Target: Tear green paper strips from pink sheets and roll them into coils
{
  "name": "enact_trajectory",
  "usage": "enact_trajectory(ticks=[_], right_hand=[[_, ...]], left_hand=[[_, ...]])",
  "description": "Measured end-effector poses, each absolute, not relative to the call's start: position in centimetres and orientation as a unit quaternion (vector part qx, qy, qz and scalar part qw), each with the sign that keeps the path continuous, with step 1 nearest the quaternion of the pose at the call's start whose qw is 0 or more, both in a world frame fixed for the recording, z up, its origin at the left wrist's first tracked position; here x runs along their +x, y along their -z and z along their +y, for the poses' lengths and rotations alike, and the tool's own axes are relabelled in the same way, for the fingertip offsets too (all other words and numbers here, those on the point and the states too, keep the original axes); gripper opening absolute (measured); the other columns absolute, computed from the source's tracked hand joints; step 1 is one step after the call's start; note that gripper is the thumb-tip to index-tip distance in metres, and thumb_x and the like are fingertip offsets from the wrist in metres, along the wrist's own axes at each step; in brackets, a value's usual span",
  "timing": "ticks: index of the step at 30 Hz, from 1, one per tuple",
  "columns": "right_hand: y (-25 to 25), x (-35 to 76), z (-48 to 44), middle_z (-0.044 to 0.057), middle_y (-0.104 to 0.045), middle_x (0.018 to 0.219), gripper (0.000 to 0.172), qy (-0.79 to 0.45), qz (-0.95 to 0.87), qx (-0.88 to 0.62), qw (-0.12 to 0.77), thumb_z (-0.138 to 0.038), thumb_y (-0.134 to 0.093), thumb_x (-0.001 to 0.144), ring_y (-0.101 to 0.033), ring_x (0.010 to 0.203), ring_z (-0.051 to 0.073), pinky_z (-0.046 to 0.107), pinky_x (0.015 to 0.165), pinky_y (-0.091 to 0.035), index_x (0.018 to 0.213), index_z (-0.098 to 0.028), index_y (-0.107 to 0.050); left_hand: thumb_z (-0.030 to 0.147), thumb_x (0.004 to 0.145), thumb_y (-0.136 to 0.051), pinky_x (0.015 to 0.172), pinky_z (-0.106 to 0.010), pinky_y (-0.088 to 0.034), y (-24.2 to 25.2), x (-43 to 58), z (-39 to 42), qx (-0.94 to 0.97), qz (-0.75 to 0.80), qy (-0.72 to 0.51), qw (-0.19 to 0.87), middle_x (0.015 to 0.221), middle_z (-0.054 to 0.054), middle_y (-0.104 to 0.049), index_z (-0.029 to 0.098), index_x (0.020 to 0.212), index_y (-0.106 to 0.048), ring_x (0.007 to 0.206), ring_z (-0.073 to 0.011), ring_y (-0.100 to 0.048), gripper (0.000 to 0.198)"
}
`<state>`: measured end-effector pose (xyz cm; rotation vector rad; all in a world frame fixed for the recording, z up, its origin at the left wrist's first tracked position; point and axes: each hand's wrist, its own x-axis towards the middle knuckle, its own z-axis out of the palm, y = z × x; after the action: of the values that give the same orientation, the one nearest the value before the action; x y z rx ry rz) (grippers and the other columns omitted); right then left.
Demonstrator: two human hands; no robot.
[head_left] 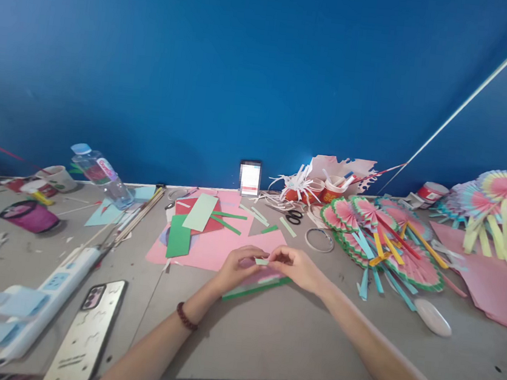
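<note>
My left hand [238,267] and my right hand [296,267] meet at the middle of the table, fingers pinched together on a small pale green paper strip [262,262] held between them. Just beneath the hands lies a folded pink and green paper piece [257,287]. A dark bead bracelet [186,317] circles my left wrist. Pink paper sheets [217,248] with green and red cut pieces [179,236] lie just beyond the hands.
Finished pleated paper fans [378,238] with coloured strips spread at the right, more [504,194] at far right. Scissors [294,216], a tape ring [320,239] and paper cups [321,191] sit behind. A phone [86,332], power strip [52,292], water bottle [100,172] and pink tape roll [31,215] lie at the left.
</note>
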<state>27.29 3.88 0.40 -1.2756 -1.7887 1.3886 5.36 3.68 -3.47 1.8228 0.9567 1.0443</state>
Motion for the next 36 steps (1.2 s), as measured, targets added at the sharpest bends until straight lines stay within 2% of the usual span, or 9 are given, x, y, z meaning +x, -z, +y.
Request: enact_trajectory(ticks=[4, 7, 12, 18, 22, 25, 28, 32, 36], right_hand=[[1.3, 25.9, 4.1, 0.0, -0.07, 0.077, 0.035, -0.544, -0.636, -0.465, 0.289, -0.057, -0.073, 0.076, -0.061, 0.071, 0.018, 0.029, 0.067, -0.049, 0.084, -0.023, -0.067], [2.1, 26.0, 4.2, 0.0, -0.072, 0.077, 0.028, -0.52, -0.65, -0.477, 0.283, -0.055, -0.067, 0.081, -0.063, 0.069, 0.019, 0.03, 0.066, -0.051, 0.085, -0.026, -0.068], [2.5, 28.9, 5.4, 0.008, -0.075, 0.097, 0.015, -0.278, -0.735, -0.544, 0.294, -0.035, -0.056, 0.09, -0.068, 0.089, 0.026, 0.037, 0.085, -0.053, 0.092, -0.025, -0.067], [2.3, 33.3, 7.2, 0.016, -0.069, 0.113, 0.024, -0.049, -0.698, -0.696, 0.162, -0.014, -0.054, 0.086, -0.061, 0.111, 0.031, 0.039, 0.096, -0.046, 0.107, -0.017, -0.065], [2.1, 34.9, 7.3, 0.017, -0.068, 0.119, 0.022, -0.06, -0.687, -0.721, 0.065, -0.017, -0.06, 0.087, -0.061, 0.114, 0.033, 0.04, 0.095, -0.044, 0.108, -0.017, -0.067], [2.1, 35.3, 7.5, 0.017, -0.07, 0.115, 0.017, -0.069, -0.69, -0.719, 0.043, -0.014, -0.059, 0.088, -0.063, 0.112, 0.032, 0.039, 0.094, -0.045, 0.1, -0.017, -0.07], [2.3, 35.2, 7.6, 0.016, -0.072, 0.109, 0.017, -0.058, -0.69, -0.719, 0.055, -0.012, -0.055, 0.089, -0.066, 0.108, 0.031, 0.039, 0.09, -0.045, 0.094, -0.018, -0.07], [2.4, 34.2, 7.5, 0.012, -0.075, 0.097, 0.016, -0.038, -0.673, -0.728, 0.12, -0.017, -0.051, 0.093, -0.069, 0.099, 0.029, 0.039, 0.09, -0.044, 0.1, -0.02, -0.065], [2.2, 32.2, 6.7, 0.011, -0.076, 0.094, 0.012, -0.087, -0.683, -0.681, 0.249, -0.022, -0.048, 0.095, -0.071, 0.089, 0.027, 0.037, 0.089, -0.047, 0.102, -0.022, -0.058]], left_hand=[[0.051, 0.083, -0.076, 0.078, -0.034, -0.058, 3.2, 5.8, 3.7, 0.64, 0.391, -0.473, 0.462, 0.086, -0.01, -0.079, 0.019, 0.081, -0.08, 0.084, -0.0229, -0.072, 0.032], [0.055, 0.076, -0.081, 0.075, -0.033, -0.058, 3.2, 6.2, 3.5, 0.588, 0.404, -0.496, 0.496, 0.077, -0.007, -0.077, 0.018, 0.071, -0.076, 0.076, -0.0215, -0.072, 0.037], [0.062, 0.068, -0.084, 0.058, -0.032, -0.058, 3.1, 6.6, 3.3, 0.512, 0.434, -0.466, 0.577, 0.062, -0.003, -0.072, 0.018, 0.07, -0.071, 0.054, -0.019, -0.068, 0.046], [0.06, 0.068, -0.084, 0.047, -0.025, -0.048, 3.3, 6.5, 3.6, 0.513, 0.455, -0.453, 0.57, 0.055, 0.0, -0.067, 0.018, 0.074, -0.07, 0.046, -0.0143, -0.062, 0.045], [0.056, 0.071, -0.082, 0.048, -0.024, -0.049, 3.4, 6.4, 3.6, 0.518, 0.453, -0.444, 0.574, 0.058, -0.003, -0.07, 0.016, 0.082, -0.074, 0.053, -0.0165, -0.066, 0.042], [0.054, 0.071, -0.082, 0.053, -0.026, -0.054, 3.4, 6.5, 3.6, 0.517, 0.437, -0.457, 0.577, 0.064, -0.004, -0.073, 0.015, 0.087, -0.075, 0.058, -0.0173, -0.068, 0.042], [0.053, 0.071, -0.082, 0.055, -0.029, -0.056, 3.5, 6.5, 3.6, 0.524, 0.438, -0.459, 0.568, 0.073, -0.005, -0.075, 0.016, 0.084, -0.075, 0.058, -0.0169, -0.068, 0.04], [0.052, 0.075, -0.079, 0.06, -0.03, -0.057, 3.9, 6.5, 3.6, 0.561, 0.446, -0.456, 0.527, 0.079, -0.007, -0.076, 0.017, 0.076, -0.076, 0.06, -0.017, -0.067, 0.036], [0.045, 0.087, -0.068, 0.072, -0.034, -0.059, 4.1, 6.4, 3.3, 0.668, 0.44, -0.465, 0.379, 0.087, -0.009, -0.075, 0.02, 0.08, -0.079, 0.08, -0.0213, -0.071, 0.028]])
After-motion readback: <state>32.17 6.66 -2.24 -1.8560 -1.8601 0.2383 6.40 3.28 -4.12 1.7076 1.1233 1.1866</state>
